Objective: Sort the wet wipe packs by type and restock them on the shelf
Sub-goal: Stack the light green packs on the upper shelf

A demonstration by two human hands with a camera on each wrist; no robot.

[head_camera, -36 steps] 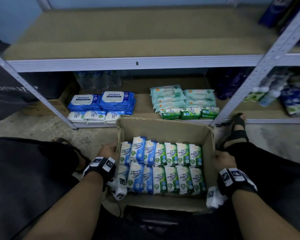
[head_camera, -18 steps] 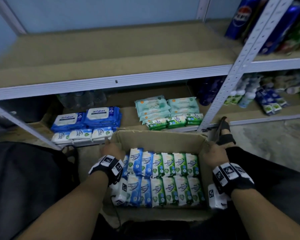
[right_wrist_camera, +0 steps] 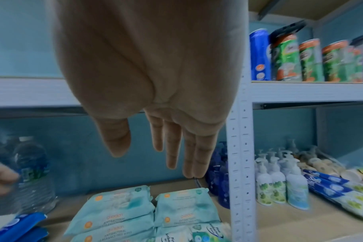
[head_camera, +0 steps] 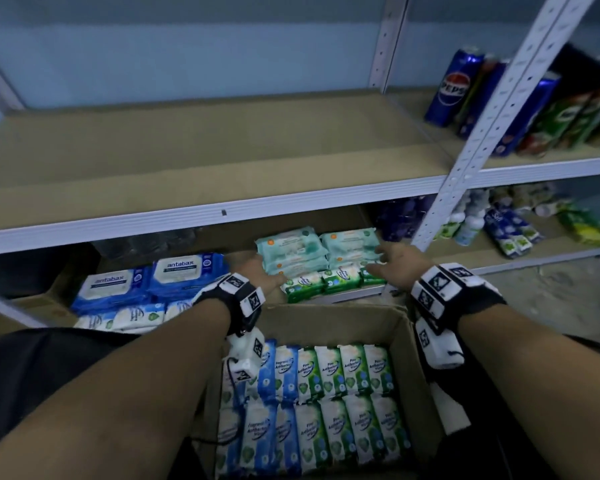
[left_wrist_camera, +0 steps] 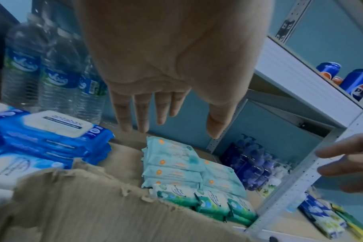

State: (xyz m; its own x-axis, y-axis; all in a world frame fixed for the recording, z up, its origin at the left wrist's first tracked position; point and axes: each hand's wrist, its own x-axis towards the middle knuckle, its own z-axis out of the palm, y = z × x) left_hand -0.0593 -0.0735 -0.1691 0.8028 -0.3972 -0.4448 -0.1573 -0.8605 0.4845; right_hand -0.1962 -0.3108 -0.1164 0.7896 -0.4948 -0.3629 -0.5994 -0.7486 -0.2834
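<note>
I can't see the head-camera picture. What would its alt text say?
Two open hands, left hand and right hand, reach over a cardboard box of blue and green wipe packs toward teal wipe packs on the lower shelf. Blue antabax packs lie on their left.

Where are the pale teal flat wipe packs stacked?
Head view: pale teal flat wipe packs sit on the bottom shelf, behind small green packs, right of blue antabax packs.
</note>
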